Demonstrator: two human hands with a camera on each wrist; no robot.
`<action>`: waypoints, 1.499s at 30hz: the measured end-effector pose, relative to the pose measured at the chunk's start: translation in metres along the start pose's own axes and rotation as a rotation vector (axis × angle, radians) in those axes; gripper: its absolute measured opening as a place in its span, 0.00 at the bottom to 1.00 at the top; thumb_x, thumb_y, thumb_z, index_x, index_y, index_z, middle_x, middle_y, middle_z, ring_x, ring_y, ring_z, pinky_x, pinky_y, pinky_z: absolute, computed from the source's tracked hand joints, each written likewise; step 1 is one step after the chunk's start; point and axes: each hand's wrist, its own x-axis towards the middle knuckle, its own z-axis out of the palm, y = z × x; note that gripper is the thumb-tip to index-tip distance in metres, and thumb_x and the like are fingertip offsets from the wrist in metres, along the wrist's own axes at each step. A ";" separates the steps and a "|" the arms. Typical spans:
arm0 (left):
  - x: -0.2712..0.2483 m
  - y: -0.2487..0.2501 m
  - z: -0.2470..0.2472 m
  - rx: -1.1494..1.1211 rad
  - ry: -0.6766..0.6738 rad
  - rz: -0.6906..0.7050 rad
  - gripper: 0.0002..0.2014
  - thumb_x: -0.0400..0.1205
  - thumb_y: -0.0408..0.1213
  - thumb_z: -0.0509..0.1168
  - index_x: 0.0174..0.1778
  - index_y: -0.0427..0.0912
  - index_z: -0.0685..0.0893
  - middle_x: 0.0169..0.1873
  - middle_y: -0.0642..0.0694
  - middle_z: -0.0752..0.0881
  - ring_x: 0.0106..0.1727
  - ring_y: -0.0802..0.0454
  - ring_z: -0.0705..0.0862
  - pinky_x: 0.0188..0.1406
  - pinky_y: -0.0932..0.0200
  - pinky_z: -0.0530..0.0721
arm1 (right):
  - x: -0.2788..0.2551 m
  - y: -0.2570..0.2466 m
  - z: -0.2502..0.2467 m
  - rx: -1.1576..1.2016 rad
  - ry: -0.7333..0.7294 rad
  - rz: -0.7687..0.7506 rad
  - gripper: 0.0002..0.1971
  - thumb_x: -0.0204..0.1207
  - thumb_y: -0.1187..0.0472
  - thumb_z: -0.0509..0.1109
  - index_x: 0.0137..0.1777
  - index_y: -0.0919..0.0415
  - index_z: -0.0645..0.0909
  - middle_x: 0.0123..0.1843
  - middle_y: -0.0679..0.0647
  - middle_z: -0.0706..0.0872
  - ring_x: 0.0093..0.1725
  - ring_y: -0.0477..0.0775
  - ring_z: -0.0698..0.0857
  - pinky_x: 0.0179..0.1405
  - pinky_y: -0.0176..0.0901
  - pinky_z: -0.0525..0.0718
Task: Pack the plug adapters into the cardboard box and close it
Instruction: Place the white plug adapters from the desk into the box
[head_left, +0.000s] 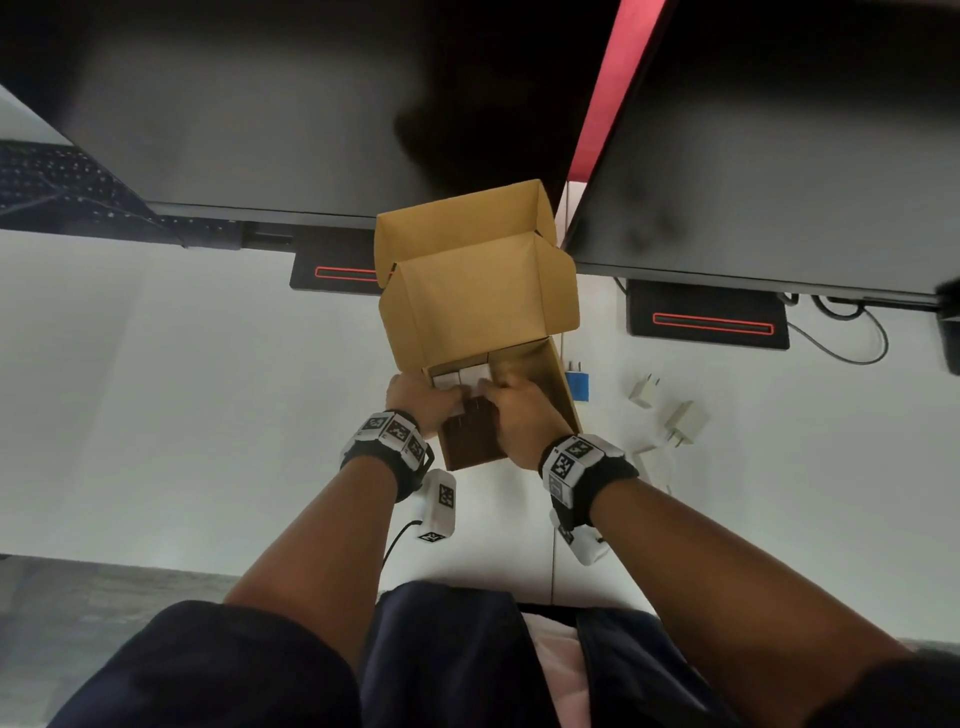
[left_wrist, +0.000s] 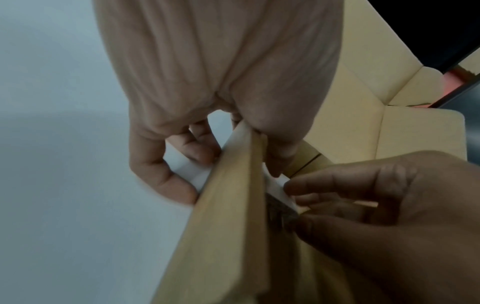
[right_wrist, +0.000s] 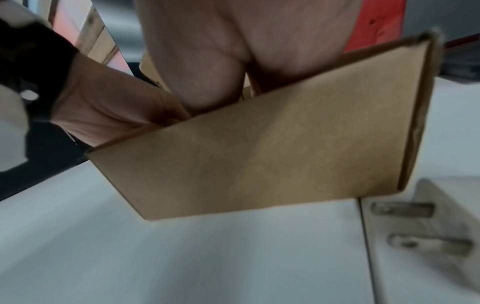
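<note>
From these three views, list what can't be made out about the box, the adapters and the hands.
- Head view: how many adapters lie in the cardboard box; the left hand and right hand cover most of its floor.
- Head view: a white adapter on the table is half hidden by the right wrist.
- Right wrist view: the fingertips; the box wall hides them.
- Right wrist view: an adapter is blurred and cut off at the edge.

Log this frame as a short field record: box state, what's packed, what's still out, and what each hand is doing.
box: cardboard box on the white desk, lid up
packed: white adapters in the near-left corner
still out: blue adapter and white adapters right of the box
left hand: grips the box's left wall
right hand: fingers pinch a white adapter inside the box
</note>
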 end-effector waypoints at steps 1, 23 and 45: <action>0.000 0.002 0.001 0.004 0.015 -0.011 0.15 0.75 0.45 0.78 0.53 0.42 0.90 0.50 0.40 0.95 0.56 0.34 0.92 0.60 0.42 0.93 | -0.002 -0.001 0.000 -0.023 -0.037 0.001 0.27 0.76 0.62 0.74 0.74 0.50 0.73 0.69 0.55 0.76 0.67 0.61 0.78 0.70 0.55 0.82; 0.012 -0.005 0.004 -0.008 0.044 -0.093 0.17 0.79 0.50 0.79 0.38 0.42 0.83 0.29 0.42 0.84 0.31 0.40 0.84 0.34 0.52 0.84 | -0.150 0.124 -0.042 -0.007 0.147 0.471 0.25 0.75 0.42 0.73 0.69 0.51 0.78 0.64 0.55 0.84 0.57 0.63 0.87 0.48 0.57 0.88; 0.000 0.000 0.003 -0.016 0.059 -0.082 0.22 0.77 0.52 0.80 0.60 0.41 0.91 0.52 0.42 0.95 0.55 0.35 0.93 0.56 0.46 0.92 | 0.015 -0.013 -0.040 -0.078 0.131 0.172 0.10 0.84 0.53 0.69 0.52 0.60 0.82 0.52 0.59 0.86 0.51 0.59 0.88 0.54 0.53 0.89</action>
